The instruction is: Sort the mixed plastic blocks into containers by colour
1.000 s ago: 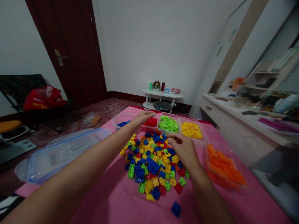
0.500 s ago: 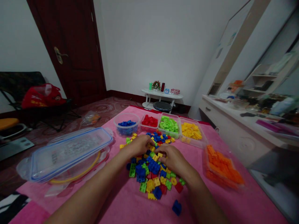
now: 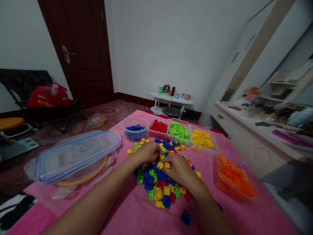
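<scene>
A loose heap of toy building bricks [image 3: 148, 180] in blue, yellow, green and red lies on the pink cloth in front of me. My left hand [image 3: 150, 152] reaches into the heap's upper middle, its fingers curled down among the bricks; what they grip is hidden. Just to its right, my right hand [image 3: 180, 167] is bent over the heap, with a yellow brick [image 3: 167, 165] between thumb and forefinger. A single blue brick [image 3: 186, 217] lies apart, near the right forearm.
Behind the heap stand tubs of blue bricks [image 3: 135, 132], red bricks [image 3: 158, 126], green bricks [image 3: 179, 131] and yellow bricks [image 3: 202, 138]. A box of orange bricks [image 3: 234, 176] is at right. Stacked plastic lids [image 3: 78, 156] lie at left. A white cabinet [image 3: 249, 137] borders the right side.
The view has shifted slightly. My right hand has moved a little left over the heap, uncovering bricks on its right side and hiding some below it. The left hand stays nearly in place.
</scene>
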### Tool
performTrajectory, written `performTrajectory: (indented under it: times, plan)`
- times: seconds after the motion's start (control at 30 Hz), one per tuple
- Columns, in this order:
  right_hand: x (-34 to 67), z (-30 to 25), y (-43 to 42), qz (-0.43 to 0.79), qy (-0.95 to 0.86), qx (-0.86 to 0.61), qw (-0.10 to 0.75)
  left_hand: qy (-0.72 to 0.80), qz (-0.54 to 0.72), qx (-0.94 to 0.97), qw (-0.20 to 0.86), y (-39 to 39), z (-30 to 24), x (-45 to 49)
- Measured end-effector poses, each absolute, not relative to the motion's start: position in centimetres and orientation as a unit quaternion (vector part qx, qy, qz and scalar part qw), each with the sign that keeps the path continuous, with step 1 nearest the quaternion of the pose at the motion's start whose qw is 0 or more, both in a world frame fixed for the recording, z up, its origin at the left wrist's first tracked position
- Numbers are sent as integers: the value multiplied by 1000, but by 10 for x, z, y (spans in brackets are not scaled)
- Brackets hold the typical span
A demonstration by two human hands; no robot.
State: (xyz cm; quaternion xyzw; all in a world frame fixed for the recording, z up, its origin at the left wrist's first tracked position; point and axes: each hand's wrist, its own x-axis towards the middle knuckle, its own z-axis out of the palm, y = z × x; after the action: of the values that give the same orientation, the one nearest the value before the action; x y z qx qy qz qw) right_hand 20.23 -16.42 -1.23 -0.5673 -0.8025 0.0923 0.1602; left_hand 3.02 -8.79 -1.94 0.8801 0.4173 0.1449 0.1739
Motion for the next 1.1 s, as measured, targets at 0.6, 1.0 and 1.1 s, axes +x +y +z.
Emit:
performTrajectory:
  times: [0.6,1.0,1.1]
  plan:
    - [267,12,-156,139,-752,-639,85,467,197,834,218,-92,-18,40]
    - [238,-2,-148,293,-655,-583,381,371,472,695,396,-88,-4,45]
    - [220,1,-151,526,-481,-474,518,330,519,692,379,-101,11,49]
